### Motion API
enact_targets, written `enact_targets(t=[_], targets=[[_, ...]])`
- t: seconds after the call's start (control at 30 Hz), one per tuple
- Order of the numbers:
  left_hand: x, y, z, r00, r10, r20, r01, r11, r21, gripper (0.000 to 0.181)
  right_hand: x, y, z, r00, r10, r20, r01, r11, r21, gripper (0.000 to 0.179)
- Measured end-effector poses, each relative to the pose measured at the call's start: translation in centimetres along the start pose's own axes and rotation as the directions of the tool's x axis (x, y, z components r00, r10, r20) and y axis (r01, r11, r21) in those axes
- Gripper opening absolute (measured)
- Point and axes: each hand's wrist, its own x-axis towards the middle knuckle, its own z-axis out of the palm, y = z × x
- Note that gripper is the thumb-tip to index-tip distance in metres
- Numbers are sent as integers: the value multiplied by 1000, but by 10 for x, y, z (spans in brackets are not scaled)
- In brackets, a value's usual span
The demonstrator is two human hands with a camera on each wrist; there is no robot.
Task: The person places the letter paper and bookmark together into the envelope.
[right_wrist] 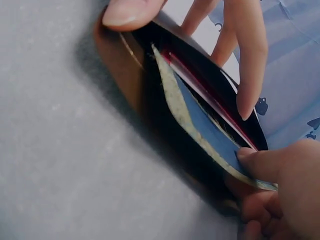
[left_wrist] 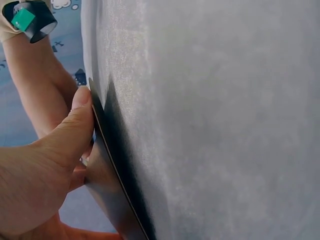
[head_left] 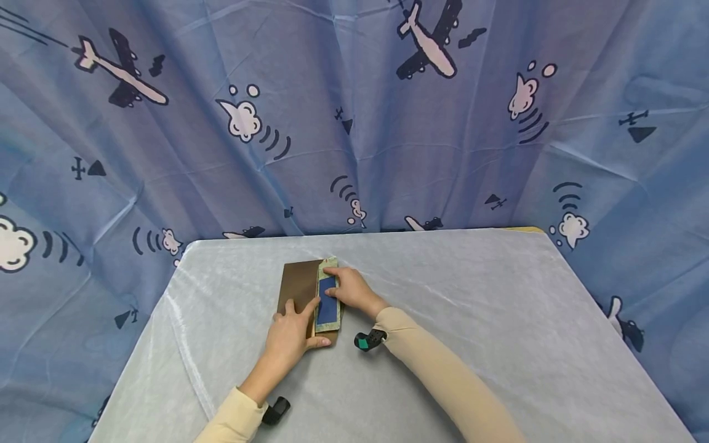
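Note:
A brown folder [head_left: 299, 280] stands partly spread on the white-covered table, with a dark inside. Along its right side is a blue panel with a speckled cream border [head_left: 327, 312]. My left hand [head_left: 287, 335] holds the folder, fingers spread over its brown face and thumb at the near edge. In the left wrist view that thumb presses on the thin brown edge [left_wrist: 111, 167]. My right hand [head_left: 354, 290] pinches the bordered blue panel [right_wrist: 212, 135], thumb on the blue and other fingers behind. A red-and-white edge [right_wrist: 205, 92] shows inside the folder.
The table [head_left: 471, 289] has a pale cloth over it. Behind it hangs a blue curtain [head_left: 310, 184] printed with planes and clouds. Each wrist wears a small dark camera, one [head_left: 369, 340] on the right and another [head_left: 276, 411] on the left.

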Motion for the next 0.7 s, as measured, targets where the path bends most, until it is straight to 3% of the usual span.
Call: enact_targets(t=[0.17,0.47,0.57,0.7], targets=[[-1,1,0,1000,-2,9,2,1000,-4,92,-2,1,1,1000,-20,5,20,999,-49,57],[0,0,0,1000,8,-16,-8,1000,-5,91,-7,4,4,995,-53,-85,27,959,-281,62],[0,0,0,1000,8,-13,-8,1000,2,91,-8,9,6,990,-74,-122,38,961,-273,62],[1,0,1,1000,6,-10,-6,1000,8,92,-9,15,5,984,-92,-154,67,985,-161,57]])
